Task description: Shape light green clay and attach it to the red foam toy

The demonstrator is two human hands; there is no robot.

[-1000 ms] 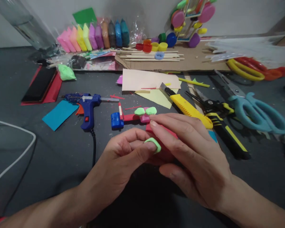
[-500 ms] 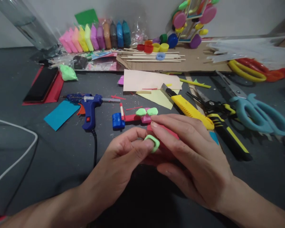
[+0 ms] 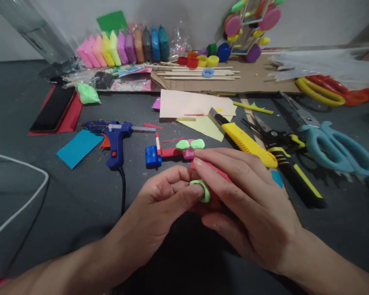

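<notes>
My left hand (image 3: 155, 209) is closed, its thumb and fingers pinching a small light green clay piece (image 3: 203, 189). My right hand (image 3: 249, 205) lies over a red piece (image 3: 213, 172) beneath it, fingers pressed together against the green clay and the red piece. Just beyond the fingertips sits a small craft model (image 3: 172, 150): a blue bottle cap, a red strip, a pink blob and two green clay leaves. How much of the red piece my right hand grips is hidden.
A blue glue gun (image 3: 113, 137) with its black cord lies left of the hands. A yellow utility knife (image 3: 242, 139), pliers (image 3: 283, 151) and teal scissors (image 3: 332, 143) lie to the right. Coloured clay packs (image 3: 126, 45), bottle caps, wooden sticks and cardboard line the back. A white cable (image 3: 24, 196) curves at left.
The green clay piece has been turned and pressed slightly rightward against the red piece between the thumb and the right fingers. The hands have barely shifted.
</notes>
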